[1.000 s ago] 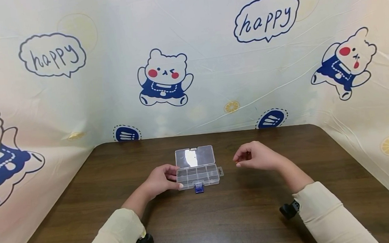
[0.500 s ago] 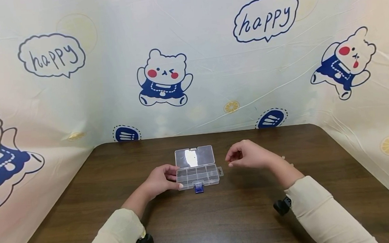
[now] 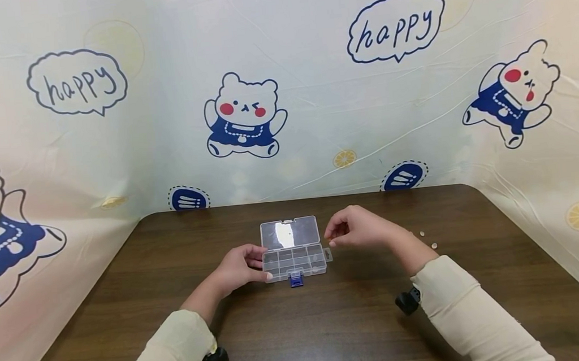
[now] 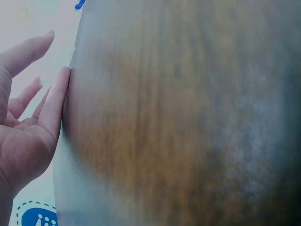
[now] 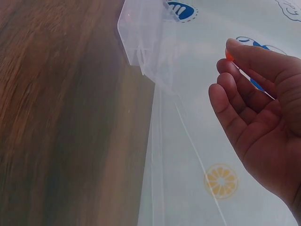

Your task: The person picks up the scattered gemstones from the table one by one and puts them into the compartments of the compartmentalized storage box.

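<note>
A clear plastic compartment box (image 3: 294,262) lies on the table with its lid (image 3: 290,233) raised back and a blue catch (image 3: 296,279) at its front. My left hand (image 3: 235,271) holds the box's left end, thumb at the front corner and fingers near the rear one. Just right of the box and above the table, my right hand (image 3: 357,227) pinches a small orange-red bead-like piece (image 5: 229,55) between thumb and index finger. The other fingers of that hand are loosely curled. In the left wrist view the left hand (image 4: 33,122) shows, but the box does not.
Two small pale pieces (image 3: 434,245) lie on the brown wooden table (image 3: 301,327) beyond the right forearm. A hanging tab (image 3: 328,254) sticks out from the box's right end. Printed cloth (image 3: 314,105) hangs around the table's back and sides.
My right hand has moved left toward the box with the orange-red piece, and its forearm has uncovered two pale pieces. The left hand and box have stayed put.
</note>
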A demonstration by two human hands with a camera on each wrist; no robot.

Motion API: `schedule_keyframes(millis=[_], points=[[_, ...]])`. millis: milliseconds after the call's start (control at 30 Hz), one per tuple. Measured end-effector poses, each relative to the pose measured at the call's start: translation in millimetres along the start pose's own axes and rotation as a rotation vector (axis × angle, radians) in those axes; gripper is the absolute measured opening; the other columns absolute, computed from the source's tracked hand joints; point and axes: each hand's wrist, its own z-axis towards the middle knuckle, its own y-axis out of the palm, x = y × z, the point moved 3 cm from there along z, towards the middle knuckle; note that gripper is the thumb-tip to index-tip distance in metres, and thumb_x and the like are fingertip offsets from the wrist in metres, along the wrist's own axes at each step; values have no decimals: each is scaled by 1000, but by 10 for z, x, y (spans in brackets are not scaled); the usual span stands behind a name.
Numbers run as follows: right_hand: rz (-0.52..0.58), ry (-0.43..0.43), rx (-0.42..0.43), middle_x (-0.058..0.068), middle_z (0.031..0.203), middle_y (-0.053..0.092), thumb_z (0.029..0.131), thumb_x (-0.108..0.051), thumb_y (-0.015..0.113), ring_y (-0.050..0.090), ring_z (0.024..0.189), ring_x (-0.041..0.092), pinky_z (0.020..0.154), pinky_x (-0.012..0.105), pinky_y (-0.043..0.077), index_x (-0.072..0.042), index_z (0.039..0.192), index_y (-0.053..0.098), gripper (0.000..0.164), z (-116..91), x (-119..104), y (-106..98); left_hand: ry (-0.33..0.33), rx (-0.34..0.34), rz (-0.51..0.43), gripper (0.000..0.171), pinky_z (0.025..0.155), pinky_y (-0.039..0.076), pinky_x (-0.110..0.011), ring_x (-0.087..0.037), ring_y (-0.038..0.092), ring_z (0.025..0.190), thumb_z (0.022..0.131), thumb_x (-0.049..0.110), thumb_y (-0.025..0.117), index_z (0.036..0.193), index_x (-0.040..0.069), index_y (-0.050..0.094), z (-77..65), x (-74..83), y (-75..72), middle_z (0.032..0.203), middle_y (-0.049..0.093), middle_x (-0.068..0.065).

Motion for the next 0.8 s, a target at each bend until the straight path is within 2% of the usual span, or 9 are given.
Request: schedule_keyframes(millis=[467, 800], points=[[24, -60, -22, -5, 80, 66, 84, -6, 76, 57, 72, 13, 68, 27, 53, -9, 88, 73, 7, 182, -62, 59, -15, 1, -8, 60, 85, 55, -34, -22, 60, 95, 66, 11, 91, 120, 8, 64, 9, -13, 7, 104, 63, -6], [45, -46, -52, -4, 81, 66, 85, -5, 75, 59, 73, 12, 69, 26, 53, -7, 89, 72, 5, 332, -56, 125, -21, -2, -12, 60, 85, 55, -34, -21, 60, 95, 67, 10, 90, 120, 8, 64, 19, -15, 2, 104, 63, -6]])
